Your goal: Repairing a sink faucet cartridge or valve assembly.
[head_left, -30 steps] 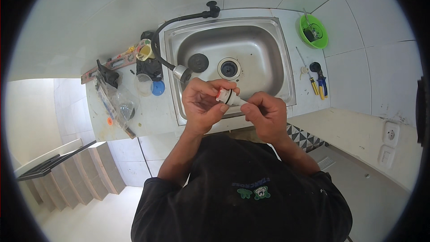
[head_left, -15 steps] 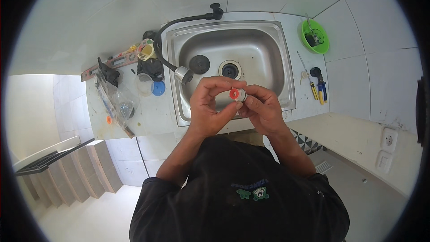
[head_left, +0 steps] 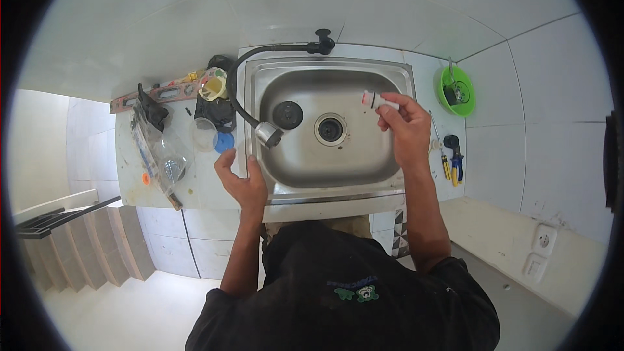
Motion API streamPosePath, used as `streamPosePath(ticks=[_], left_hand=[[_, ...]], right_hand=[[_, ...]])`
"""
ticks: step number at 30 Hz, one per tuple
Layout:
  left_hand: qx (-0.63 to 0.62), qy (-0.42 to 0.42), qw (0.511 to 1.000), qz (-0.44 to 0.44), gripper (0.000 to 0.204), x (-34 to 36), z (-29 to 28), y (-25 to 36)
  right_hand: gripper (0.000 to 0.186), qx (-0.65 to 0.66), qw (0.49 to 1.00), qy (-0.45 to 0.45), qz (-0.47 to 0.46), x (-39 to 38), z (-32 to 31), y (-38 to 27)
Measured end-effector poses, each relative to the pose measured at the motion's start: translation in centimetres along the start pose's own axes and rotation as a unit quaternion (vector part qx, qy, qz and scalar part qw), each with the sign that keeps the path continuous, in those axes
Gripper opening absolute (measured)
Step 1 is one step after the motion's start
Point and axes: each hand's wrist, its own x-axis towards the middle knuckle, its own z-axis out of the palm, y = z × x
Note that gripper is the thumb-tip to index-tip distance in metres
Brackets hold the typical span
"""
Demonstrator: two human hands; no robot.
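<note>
My right hand (head_left: 411, 133), above the right side of the steel sink (head_left: 331, 182), pinches a small white cylindrical fitting (head_left: 375, 100) with a dark ring and a reddish end. At the sink's front left corner hovers my left hand (head_left: 244, 185), its thumb and fingers apart with nothing between them. Just beyond it, the silver spray head (head_left: 268, 134) of a black flexible tap hose (head_left: 233, 84) hangs over the sink's left rim. A round black drain cover (head_left: 288, 115) lies in the basin beside the drain (head_left: 330, 130).
Left of the sink lie a blue lid (head_left: 224, 142), a clear plastic bag (head_left: 172, 156), a spirit level (head_left: 175, 93) and a black bag (head_left: 221, 114). On the right are a green bowl (head_left: 465, 107), pliers with yellow and blue handles (head_left: 457, 169) and a screwdriver (head_left: 445, 164).
Both hands were together in front of the basin around the fitting. They have parted: the right has carried it forward and right, and the left has moved left, opened.
</note>
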Motion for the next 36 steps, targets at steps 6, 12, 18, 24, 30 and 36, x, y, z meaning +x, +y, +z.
streamPosePath(ticks=[6,12,18,24,30,36], left_hand=[[0.193,-0.082,0.976,-0.054,0.054,-2.4,0.8,-4.5],[0.235,-0.111,0.963,-0.074,0.065,-2.3,2.1,-4.6],[0.237,-0.107,0.961,-0.098,0.068,-1.9,2.4,-4.5],[0.223,-0.107,0.962,-0.118,0.07,-2.1,2.3,-4.5],[0.251,-0.117,0.954,-0.114,0.074,-2.5,2.2,-5.2],[0.276,-0.125,0.949,-0.089,0.07,-2.3,2.9,-5.0]], right_hand=[[0.019,-0.25,0.966,-0.03,-0.053,7.7,1.6,-0.2],[0.021,-0.398,0.911,-0.067,-0.085,14.0,3.1,0.9],[0.018,-0.458,0.874,-0.122,-0.111,17.3,4.9,1.4],[0.018,-0.483,0.858,-0.144,-0.099,18.1,5.9,0.9],[0.014,-0.475,0.849,-0.151,-0.176,18.9,5.1,1.4],[0.012,-0.398,0.875,-0.178,-0.209,20.0,4.0,2.3]])
